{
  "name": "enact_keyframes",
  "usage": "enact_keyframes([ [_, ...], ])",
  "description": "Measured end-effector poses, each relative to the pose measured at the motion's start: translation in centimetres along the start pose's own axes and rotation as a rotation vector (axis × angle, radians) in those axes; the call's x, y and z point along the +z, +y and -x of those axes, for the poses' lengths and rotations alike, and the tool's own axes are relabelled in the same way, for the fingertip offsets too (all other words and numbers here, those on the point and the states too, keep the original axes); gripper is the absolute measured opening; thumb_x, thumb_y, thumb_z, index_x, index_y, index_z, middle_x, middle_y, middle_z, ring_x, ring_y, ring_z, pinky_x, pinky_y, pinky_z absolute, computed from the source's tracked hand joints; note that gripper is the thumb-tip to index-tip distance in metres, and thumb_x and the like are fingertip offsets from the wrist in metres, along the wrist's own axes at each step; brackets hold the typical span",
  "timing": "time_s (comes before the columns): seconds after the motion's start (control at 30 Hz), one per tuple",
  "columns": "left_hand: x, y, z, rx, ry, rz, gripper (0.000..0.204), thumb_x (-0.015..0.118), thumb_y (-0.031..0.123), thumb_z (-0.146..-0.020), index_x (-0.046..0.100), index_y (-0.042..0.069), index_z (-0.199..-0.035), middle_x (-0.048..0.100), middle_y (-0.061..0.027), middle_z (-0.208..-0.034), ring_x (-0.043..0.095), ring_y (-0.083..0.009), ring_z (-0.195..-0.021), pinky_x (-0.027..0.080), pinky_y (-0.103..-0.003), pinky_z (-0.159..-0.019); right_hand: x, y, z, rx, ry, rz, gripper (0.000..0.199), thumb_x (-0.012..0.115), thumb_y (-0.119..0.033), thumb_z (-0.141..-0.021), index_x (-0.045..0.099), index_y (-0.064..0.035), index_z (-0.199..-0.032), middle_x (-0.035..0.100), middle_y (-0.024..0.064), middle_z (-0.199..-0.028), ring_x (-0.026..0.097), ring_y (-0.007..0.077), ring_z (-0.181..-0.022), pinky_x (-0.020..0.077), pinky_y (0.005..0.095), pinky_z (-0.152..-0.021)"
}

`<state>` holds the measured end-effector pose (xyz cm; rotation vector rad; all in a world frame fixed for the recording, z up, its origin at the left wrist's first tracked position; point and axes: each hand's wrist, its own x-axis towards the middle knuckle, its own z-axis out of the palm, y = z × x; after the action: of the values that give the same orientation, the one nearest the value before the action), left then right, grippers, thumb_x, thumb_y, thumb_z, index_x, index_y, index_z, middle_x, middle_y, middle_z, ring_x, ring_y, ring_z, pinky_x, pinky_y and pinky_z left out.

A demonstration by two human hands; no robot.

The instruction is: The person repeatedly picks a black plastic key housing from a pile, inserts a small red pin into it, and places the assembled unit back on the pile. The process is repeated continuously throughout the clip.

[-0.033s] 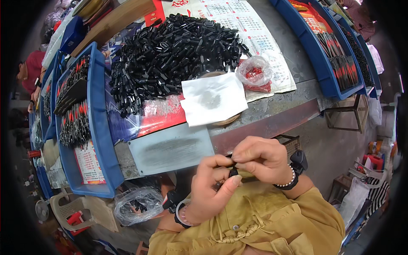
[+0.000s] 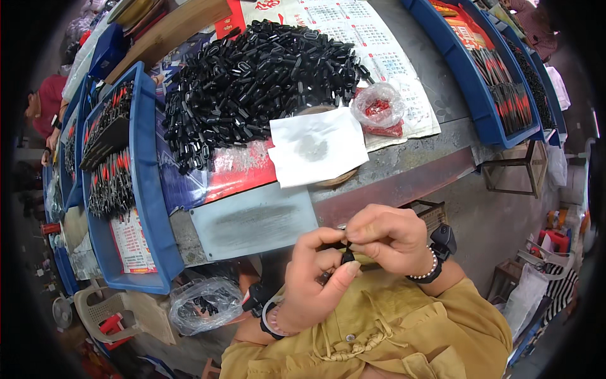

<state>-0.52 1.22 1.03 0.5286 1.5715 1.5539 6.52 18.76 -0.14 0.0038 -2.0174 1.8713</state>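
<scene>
I am holding a small black plastic part [image 2: 347, 255] in front of my waist, just off the near edge of the table [image 2: 404, 155], and both my hands are working on it. My left hand [image 2: 319, 271] is curling nearly closed, its thumb and bent fingers gripping the lower end; something dark is showing deeper in that palm, but I cannot tell what it is. My right hand [image 2: 389, 237] is closing to a tight pinch, thumb against forefinger, and is appearing to grip the thin upper end, though the fingertips are hiding the exact contact.

I am judging the step in hand to be fine fingertip work on this one piece. The next move is probably calling for a steady left grip and a small, careful action from the right fingertips.

The part's long axis is running roughly away from my body, leaning only slightly to one side. Its wider, dark end is pointing back toward my left thumb, while its narrow end is pointing toward the table and disappearing under my right fingertips.

Beyond it, a pale plate [image 2: 252, 221] and a white paper sheet [image 2: 293, 155] are lying before a heap of black parts [image 2: 252, 82].
</scene>
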Motion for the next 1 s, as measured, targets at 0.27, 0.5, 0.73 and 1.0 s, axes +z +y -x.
enact_keyframes([
  [0.27, 1.0, -2.3, 0.2, 0.299, 0.163, -0.014, 0.042, 0.069, 0.004, -0.085, 0.047, -0.004, -0.12, 0.06, -0.0034, -0.073, 0.052, -0.0053, -0.064, 0.043, -0.02, -0.059, 1.3, 0.1, 0.6, -0.082, 0.092, 0.073, 0.018, 0.072, 0.006, -0.076, 0.061, 0.001, -0.09, 0.067, 0.0152, -0.088, 0.068, 0.0248, -0.074, 0.0537, 0.029, -0.063],
  [0.5, 0.9, -3.2, 0.5, 0.388, 0.217, -0.029, 0.037, 0.069, 0.005, -0.086, 0.049, -0.005, -0.115, 0.058, -0.0031, -0.07, 0.05, -0.0049, -0.062, 0.042, -0.02, -0.057, 1.5, 0.6, 0.5, -0.155, 0.03, 0.07, 0.016, 0.07, 0.005, -0.076, 0.06, 0.0016, -0.088, 0.065, 0.0158, -0.087, 0.067, 0.0278, -0.071, 0.0525, 0.0302, -0.06],
  [0.73, 0.2, -2.3, 0.6, 0.232, 0.181, 0.101, 0.026, 0.066, 0.006, -0.089, 0.05, -0.005, -0.107, 0.067, -0.0105, -0.076, 0.066, -0.0107, -0.07, 0.05, -0.022, -0.06, 1.1, 0.1, 0.2, -0.079, 0.006, 0.075, 0.013, 0.066, 0.003, -0.08, 0.061, 0.003, -0.092, 0.064, 0.0163, -0.088, 0.063, 0.0236, -0.076, 0.0509, 0.0302, -0.067],
  [1.0, 0.0, -2.2, 0.5, 0.265, 0.164, 0.07, 0.025, 0.062, 0.008, -0.092, 0.044, -0.002, -0.105, 0.063, -0.0114, -0.076, 0.057, -0.0078, -0.059, 0.044, -0.019, -0.054, 1.4, -0.3, 0.3, -0.075, -0.043, 0.123, 0.009, 0.068, 0.004, -0.077, 0.064, 0.0018, -0.085, 0.065, 0.0139, -0.086, 0.065, 0.0236, -0.078, 0.051, 0.0296, -0.066],
])
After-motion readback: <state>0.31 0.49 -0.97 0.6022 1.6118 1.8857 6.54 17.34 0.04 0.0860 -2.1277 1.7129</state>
